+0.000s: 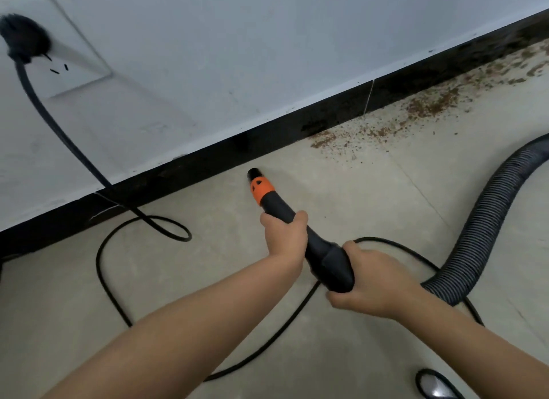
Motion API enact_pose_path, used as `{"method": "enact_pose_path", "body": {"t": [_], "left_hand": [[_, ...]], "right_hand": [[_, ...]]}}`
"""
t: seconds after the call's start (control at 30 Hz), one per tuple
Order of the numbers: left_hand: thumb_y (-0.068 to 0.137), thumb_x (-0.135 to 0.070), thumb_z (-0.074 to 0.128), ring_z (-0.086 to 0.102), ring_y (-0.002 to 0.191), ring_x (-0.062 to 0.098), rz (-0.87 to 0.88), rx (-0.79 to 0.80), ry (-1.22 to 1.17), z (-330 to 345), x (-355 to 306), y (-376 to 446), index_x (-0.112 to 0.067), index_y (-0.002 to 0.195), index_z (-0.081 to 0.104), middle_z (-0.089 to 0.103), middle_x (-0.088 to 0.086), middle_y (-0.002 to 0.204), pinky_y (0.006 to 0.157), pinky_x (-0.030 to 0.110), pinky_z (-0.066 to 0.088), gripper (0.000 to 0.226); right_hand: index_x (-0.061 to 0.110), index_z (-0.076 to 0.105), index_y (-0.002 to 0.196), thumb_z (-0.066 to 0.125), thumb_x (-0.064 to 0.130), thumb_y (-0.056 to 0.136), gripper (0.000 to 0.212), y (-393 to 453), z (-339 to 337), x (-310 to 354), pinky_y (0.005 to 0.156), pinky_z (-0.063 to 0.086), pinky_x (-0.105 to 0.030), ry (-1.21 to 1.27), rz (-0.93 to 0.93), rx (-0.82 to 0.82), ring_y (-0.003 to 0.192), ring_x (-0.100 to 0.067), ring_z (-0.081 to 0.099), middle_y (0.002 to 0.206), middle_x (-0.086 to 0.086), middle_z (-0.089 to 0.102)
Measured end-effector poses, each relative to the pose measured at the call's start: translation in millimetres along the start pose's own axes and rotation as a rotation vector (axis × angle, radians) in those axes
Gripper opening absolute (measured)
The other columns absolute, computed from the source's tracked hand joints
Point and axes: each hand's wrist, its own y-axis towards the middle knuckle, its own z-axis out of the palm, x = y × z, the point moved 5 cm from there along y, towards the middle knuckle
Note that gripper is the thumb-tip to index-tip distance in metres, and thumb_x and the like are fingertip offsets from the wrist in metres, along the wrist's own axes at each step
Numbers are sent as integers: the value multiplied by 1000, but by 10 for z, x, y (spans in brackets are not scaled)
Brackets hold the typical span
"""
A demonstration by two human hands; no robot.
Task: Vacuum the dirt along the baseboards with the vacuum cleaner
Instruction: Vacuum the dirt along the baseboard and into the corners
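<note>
Now both hands, left hand (285,235) and right hand (375,283), grip the nozzle (300,232) by the baseboard (208,167), mid-sweep; next it should swing toward two o'clock over the dirt (416,110).

Bare floor (341,190) lies open between the nozzle (258,183) and the dirt (386,125) along the baseboard (208,158). The power cord (101,265) loops across the left floor, and the ribbed hose (487,214) curves across the right.

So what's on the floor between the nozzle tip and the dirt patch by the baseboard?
Head view: bare floor tile between the nozzle tip and the nearest dirt. No cord or hose crosses that stretch.
</note>
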Motion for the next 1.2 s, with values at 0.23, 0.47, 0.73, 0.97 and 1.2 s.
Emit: {"method": "enact_pose_path", "body": {"t": [0.23,0.47,0.73,0.97,1.2], "left_hand": [[88,-13,55,51,89,25,21,-13,58,-251,-235,353,-5,131,32,50,16,112,78,34,45,49],[88,-14,56,51,89,26,41,211,127,420,-301,185,-4,128,30,49,14,108,80,36,49,49],[87,-14,54,52,90,26,3,349,112,1030,-156,-288,-6,135,25,49,11,108,83,36,48,57],[88,-15,54,50,85,23,0,424,144,1318,-82,-492,-6,133,27,46,7,103,74,32,44,53],[89,-15,53,50,86,24,15,361,131,1253,-128,-463,-6,134,27,47,8,103,75,32,45,53]], "right_hand": [[19,36,94,66,46,73,45,235,59,384,50,36,-24,144,-19,-30,72,-15,50,74,10,43],[19,37,92,66,46,72,44,-51,-147,-76,51,38,-24,176,158,-115,67,-12,52,75,9,48],[23,36,93,66,49,71,46,-572,-323,-596,53,40,-22,157,266,-143,66,-4,50,77,11,49],[23,37,92,67,50,71,46,-780,-339,-808,55,43,-21,150,321,-165,67,-5,52,78,10,51],[21,36,94,65,50,72,46,-690,-374,-786,56,42,-22,119,273,-143,67,-8,51,76,11,48]]}}
